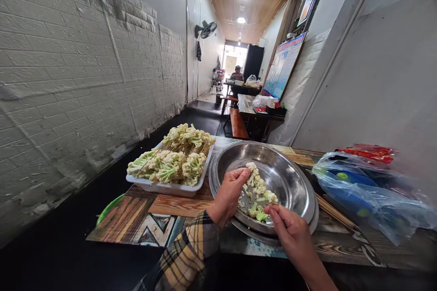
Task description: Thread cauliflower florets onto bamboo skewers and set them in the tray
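Observation:
My left hand (229,196) is closed over the steel basin, its thumb and fingers pinching the upper end of a row of pale cauliflower florets (256,183). At the lower end of that row, my right hand (290,226) is closed, fingertips pressed to the cauliflower; whether a stick runs through it is hidden. Below, more greenish cauliflower pieces (257,213) and crumbs lie in the steel basin (290,177), which sits inside a wider metal dish. To the left, a white tray (164,187) holds heaped cauliflower (172,163) on thin wooden skewers.
Loose bamboo skewers (336,211) lie right of the basin, beside a clear plastic bag (372,191) with blue and green contents. A red packet (370,152) is behind it. A green rim (109,209) shows below the table's left edge. Farther back are benches, tables and a seated person (236,72).

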A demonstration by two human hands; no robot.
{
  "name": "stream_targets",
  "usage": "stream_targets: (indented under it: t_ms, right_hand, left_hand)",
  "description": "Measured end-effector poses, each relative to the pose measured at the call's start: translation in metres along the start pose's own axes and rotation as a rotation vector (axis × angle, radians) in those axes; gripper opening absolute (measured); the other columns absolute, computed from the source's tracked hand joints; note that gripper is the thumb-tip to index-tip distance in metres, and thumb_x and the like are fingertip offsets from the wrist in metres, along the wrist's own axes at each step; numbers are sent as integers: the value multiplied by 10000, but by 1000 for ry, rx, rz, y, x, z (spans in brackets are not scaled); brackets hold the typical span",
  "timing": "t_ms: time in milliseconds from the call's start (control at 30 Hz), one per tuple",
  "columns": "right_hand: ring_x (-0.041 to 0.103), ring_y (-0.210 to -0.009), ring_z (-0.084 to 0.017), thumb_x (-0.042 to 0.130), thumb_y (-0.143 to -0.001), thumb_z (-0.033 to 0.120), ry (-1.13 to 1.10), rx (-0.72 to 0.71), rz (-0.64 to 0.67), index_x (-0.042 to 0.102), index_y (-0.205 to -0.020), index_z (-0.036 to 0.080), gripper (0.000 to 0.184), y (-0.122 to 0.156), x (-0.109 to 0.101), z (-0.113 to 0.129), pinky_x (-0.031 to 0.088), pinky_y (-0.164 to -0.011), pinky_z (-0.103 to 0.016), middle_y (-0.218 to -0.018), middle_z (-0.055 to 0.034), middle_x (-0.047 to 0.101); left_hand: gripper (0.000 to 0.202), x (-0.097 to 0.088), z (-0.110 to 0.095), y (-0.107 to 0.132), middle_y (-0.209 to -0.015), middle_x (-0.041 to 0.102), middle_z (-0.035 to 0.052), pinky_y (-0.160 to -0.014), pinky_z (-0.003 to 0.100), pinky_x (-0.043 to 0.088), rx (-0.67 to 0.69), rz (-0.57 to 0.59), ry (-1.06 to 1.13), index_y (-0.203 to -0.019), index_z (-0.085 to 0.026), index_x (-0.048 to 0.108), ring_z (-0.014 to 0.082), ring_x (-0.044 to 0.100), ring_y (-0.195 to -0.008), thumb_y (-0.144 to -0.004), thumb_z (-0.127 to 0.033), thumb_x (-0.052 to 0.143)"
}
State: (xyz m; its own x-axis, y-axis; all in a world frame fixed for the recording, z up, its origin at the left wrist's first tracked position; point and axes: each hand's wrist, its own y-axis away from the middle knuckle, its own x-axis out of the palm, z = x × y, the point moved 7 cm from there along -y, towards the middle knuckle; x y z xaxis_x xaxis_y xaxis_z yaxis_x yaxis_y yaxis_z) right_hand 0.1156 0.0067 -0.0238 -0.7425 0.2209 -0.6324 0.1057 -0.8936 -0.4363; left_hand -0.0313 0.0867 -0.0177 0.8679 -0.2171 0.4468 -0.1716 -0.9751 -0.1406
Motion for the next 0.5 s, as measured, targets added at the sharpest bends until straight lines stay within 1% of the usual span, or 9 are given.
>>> stream_targets:
  t_ms: [133,333,500]
  right_hand:
    - [699,-782,-223,409,-945,408,9,-14,-18,712,-882,174,389,-1,0,0,517,-698,-290,-859,-100,750]
    - [699,-782,-222,396,-945,393,13,-11,10,710,-855,171,395,0,0,-2,511,-678,-289,-833,-98,746]
    - [682,-758,-214,416,-935,399,-4,19,-3,692,-838,168,373,-2,-3,-4,496,-688,-293,-791,-76,725]
  left_hand:
    - [379,4,-1,0,-639,507,-20,-616,245,301,7,40,-13,-658,-135,602,102,382,-629,-745,-500,656]
    - [382,4,0,0,-647,526,-12,-628,249,302,2,30,-56,-662,-138,629,112,407,-648,-723,-512,670]
    - [360,8,-4,2,-634,519,-17,-624,245,303,23,60,-36,-643,-137,625,101,390,-627,-745,-480,665]
